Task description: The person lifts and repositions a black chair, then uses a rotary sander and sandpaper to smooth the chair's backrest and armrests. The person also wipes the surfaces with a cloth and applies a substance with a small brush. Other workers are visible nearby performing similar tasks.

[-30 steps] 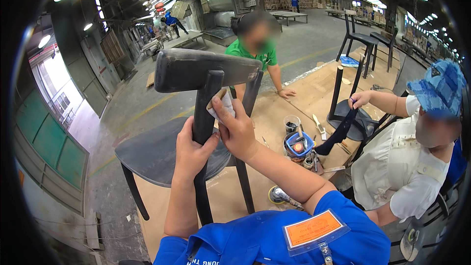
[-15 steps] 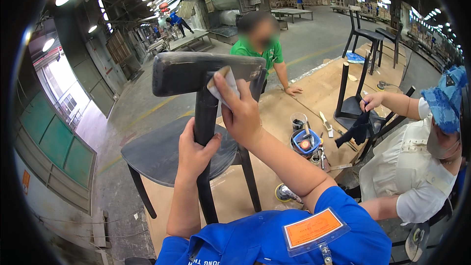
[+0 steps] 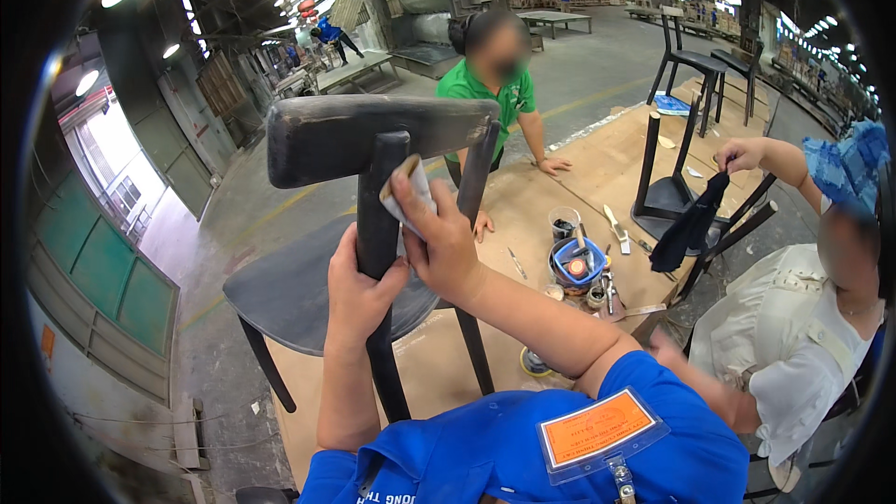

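At the tabletop point(image 3: 523, 203), the chair point(image 3: 289, 285) is clasped by its post point(image 3: 375, 224) in the fingers of the left hand point(image 3: 364, 285), and the pad point(image 3: 421, 185), pinched in the right hand point(image 3: 448, 252), is now lowered, so rubbing is apparently carried downward.

Chairs point(image 3: 280, 289), brush point(image 3: 616, 227), tub point(image 3: 564, 272) on worktop point(image 3: 513, 205)
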`<state>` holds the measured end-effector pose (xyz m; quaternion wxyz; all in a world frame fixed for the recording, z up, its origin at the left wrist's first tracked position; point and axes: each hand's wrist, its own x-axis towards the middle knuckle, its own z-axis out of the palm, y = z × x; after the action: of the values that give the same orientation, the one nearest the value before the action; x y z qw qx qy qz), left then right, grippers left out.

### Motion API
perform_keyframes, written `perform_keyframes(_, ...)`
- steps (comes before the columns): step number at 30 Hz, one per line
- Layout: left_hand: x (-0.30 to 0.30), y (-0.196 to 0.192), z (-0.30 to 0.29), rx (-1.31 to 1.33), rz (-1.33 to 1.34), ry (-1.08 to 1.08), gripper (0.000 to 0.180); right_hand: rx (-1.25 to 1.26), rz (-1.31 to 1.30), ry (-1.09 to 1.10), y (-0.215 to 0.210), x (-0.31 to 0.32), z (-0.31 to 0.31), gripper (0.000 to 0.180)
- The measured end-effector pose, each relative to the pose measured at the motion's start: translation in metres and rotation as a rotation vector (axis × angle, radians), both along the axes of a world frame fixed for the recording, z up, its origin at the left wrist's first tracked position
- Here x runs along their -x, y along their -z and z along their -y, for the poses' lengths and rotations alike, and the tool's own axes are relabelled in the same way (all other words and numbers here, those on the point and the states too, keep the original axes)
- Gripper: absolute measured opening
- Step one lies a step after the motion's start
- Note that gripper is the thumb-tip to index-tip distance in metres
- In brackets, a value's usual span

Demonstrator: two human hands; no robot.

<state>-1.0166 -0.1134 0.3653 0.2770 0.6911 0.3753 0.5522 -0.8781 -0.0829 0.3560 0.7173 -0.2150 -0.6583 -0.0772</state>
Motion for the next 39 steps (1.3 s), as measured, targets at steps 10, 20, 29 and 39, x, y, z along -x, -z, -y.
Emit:
perform_keyframes(10,0.017,-0.006,0.02,-0.017,-0.051,-0.042,0.037,-0.068,0.075,0.028,-0.008,0.012,0.013,0.072)
perform_keyframes(20,0.028,-0.006,0.038,0.023,-0.031,-0.078,0.036,0.016,-0.001,0.076,-0.025,-0.009,0.003,0.066)
perform_keyframes(29,0.081,0.025,0.122,-0.068,0.14,-0.233,0.042,0.66,-0.498,-0.547,0.059,-0.049,-0.01,0.074)
perform_keyframes(39,0.107,0.051,0.193,-0.113,0.246,-0.629,0.036,1.041,-0.302,-1.188,0.083,0.046,0.018,0.054)
